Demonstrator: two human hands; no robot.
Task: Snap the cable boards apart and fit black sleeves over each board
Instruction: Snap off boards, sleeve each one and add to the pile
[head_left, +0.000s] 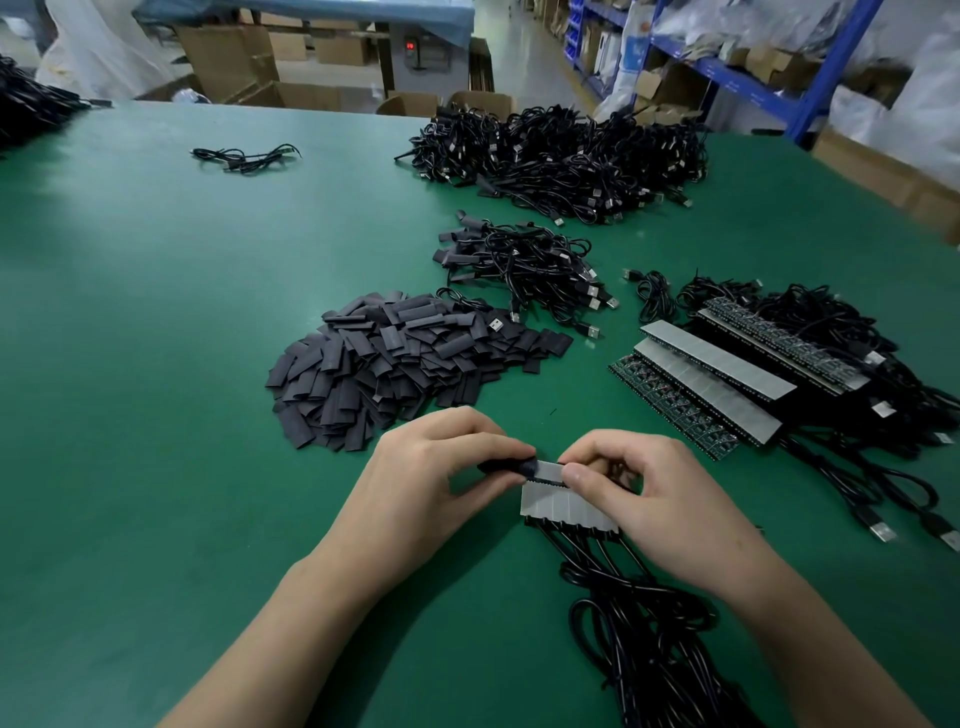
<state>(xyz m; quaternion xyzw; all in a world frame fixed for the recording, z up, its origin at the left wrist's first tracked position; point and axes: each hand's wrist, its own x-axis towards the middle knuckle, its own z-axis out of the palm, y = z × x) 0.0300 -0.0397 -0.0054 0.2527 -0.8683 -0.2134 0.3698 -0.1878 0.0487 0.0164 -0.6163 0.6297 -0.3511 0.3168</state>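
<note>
Sleeve meets board at 6 o'clock in my view

My left hand (441, 467) pinches a black sleeve (511, 466); my right hand (660, 493) pinches the board (549, 470), its left end touching the sleeve; both hands sit close together over the green desk (156, 312); sleeve pile (395, 364) at 11 o'clock, board strips (711, 379) at 2 o'clock.

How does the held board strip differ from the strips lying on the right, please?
The held strip is short, the right-side strips longer. The held strip is gripped, with a black sleeve at its end; the right-side strips lie untouched, unsleeved. Both trail black cables.
</note>
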